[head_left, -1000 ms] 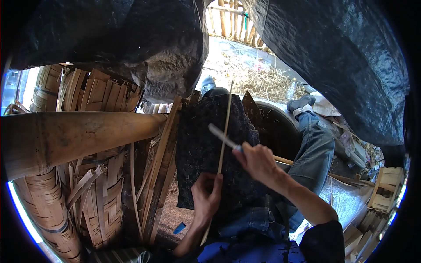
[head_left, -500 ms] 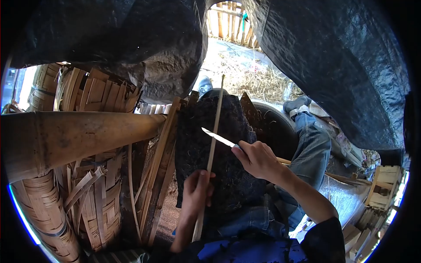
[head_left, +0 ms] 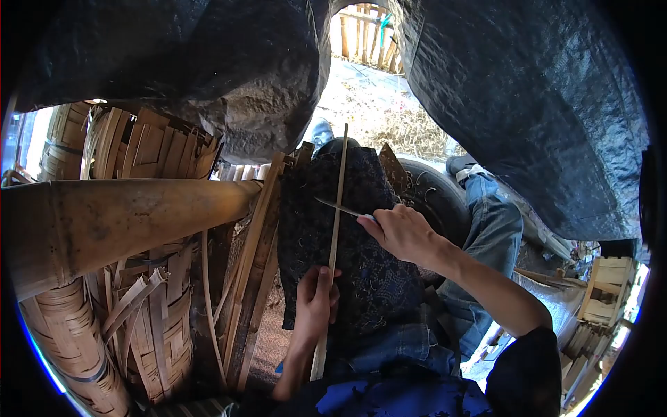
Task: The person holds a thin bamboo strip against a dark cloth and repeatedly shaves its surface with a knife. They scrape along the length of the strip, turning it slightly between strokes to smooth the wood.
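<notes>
Thick bamboo pole (head_left: 125, 219), woven bamboo baskets (head_left: 149, 326), black tarp (head_left: 528, 97), wooden crate (head_left: 608, 288)

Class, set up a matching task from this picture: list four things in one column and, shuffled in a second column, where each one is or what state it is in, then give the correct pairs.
Things
1. bamboo strip
2. knife
3. dark cloth
4. thick bamboo pole

Places or states
A. spread over the person's lap
B. lying across the left side of the view
C. gripped low down by the left hand, pointing up and away
D. held in the right hand, blade crossing the strip

Pairs: 1-C, 2-D, 3-A, 4-B
</notes>
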Tool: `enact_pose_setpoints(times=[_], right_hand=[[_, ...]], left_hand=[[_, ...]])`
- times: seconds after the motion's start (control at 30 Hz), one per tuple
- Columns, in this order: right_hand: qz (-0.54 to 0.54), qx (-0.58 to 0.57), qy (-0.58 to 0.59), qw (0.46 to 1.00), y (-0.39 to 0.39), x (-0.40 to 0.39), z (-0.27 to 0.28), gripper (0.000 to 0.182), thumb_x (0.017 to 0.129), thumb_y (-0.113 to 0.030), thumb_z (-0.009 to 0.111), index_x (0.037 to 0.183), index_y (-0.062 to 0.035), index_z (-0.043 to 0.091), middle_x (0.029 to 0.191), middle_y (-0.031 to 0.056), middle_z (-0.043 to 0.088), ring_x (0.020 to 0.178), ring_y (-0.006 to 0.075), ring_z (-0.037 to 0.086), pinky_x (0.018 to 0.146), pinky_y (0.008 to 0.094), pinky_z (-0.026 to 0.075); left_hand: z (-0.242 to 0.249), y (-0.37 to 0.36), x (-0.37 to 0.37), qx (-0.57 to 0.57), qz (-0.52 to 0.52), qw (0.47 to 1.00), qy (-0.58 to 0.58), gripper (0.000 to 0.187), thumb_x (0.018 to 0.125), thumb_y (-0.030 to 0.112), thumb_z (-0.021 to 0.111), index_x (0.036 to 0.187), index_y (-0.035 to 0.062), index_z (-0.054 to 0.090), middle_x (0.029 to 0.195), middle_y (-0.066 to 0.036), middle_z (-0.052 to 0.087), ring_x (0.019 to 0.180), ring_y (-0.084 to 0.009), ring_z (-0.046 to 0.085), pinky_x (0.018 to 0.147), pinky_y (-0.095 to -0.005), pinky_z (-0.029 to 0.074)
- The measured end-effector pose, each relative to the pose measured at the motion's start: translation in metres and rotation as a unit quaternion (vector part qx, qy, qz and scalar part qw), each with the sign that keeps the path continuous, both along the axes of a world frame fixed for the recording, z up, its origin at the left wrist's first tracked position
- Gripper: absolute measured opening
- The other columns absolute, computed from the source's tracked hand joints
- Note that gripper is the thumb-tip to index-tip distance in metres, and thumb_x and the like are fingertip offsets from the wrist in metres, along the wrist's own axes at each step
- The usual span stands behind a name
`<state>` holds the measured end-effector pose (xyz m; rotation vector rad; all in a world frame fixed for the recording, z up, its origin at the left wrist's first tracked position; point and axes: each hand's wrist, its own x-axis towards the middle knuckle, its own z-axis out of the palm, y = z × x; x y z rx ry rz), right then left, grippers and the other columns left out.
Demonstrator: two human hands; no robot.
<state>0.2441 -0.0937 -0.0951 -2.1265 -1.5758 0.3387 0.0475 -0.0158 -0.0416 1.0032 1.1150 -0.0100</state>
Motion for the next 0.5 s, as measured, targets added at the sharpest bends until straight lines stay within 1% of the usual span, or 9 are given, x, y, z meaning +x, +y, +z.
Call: enact_pose_setpoints(times=[0.07,0.1,0.17,0.4,0.5], right_hand=[[-0.005,-0.052,-0.040,0.998,0.002,-0.004,0.004,0.045,0.094,-0.034,0.054,0.057,-0.0091,0.048,0.041,0.0088,0.048,0.037,0.0234,0.054,0.032,0.0324,0.043],[-0.005,-0.054,-0.039,0.998,0.004,-0.004,0.006,0.045,0.094,-0.034,0.054,0.057,-0.0091,0.048,0.041,0.0088,0.048,0.037,0.0234,0.054,0.032,0.0324,0.043],[-0.021,-0.094,-0.005,0.995,0.006,-0.006,0.008,0.044,0.094,-0.034,0.054,0.057,-0.0088,0.050,0.041,0.0088,0.050,0.039,0.0222,0.058,0.034,0.0313,0.047],[-0.039,-0.105,-0.011,0.994,0.013,-0.012,0.005,0.047,0.095,-0.036,0.051,0.058,-0.0077,0.053,0.043,0.0107,0.054,0.042,0.0240,0.062,0.035,0.0326,0.048],[-0.039,-0.102,0.012,0.994,0.014,-0.010,0.004,0.048,0.096,-0.036,0.049,0.057,-0.0076,0.052,0.043,0.0104,0.053,0.042,0.0243,0.061,0.034,0.0326,0.047]], left_hand=[[-0.001,0.000,-0.001,-0.003,0.002,1.000,-0.001,0.036,0.100,0.034,0.040,0.101,-0.0001,0.053,0.055,0.004,0.037,0.040,-0.0033,0.032,0.035,-0.0213,0.027],[0.000,0.001,0.000,-0.007,0.003,1.000,-0.003,0.036,0.100,0.034,0.039,0.101,-0.0001,0.053,0.055,0.005,0.037,0.041,-0.0031,0.031,0.035,-0.0213,0.027],[0.003,0.002,0.001,-0.004,-0.002,1.000,0.001,0.036,0.100,0.034,0.039,0.102,-0.0003,0.053,0.055,0.005,0.037,0.041,-0.0030,0.031,0.035,-0.0212,0.027],[0.001,0.002,0.001,-0.002,-0.010,1.000,0.013,0.037,0.100,0.033,0.039,0.102,-0.0018,0.052,0.056,0.004,0.036,0.041,-0.0032,0.032,0.035,-0.0213,0.027],[0.001,0.003,0.001,0.006,-0.008,1.000,0.006,0.037,0.100,0.032,0.038,0.102,-0.0021,0.052,0.055,0.004,0.037,0.040,-0.0037,0.033,0.034,-0.0217,0.027]])
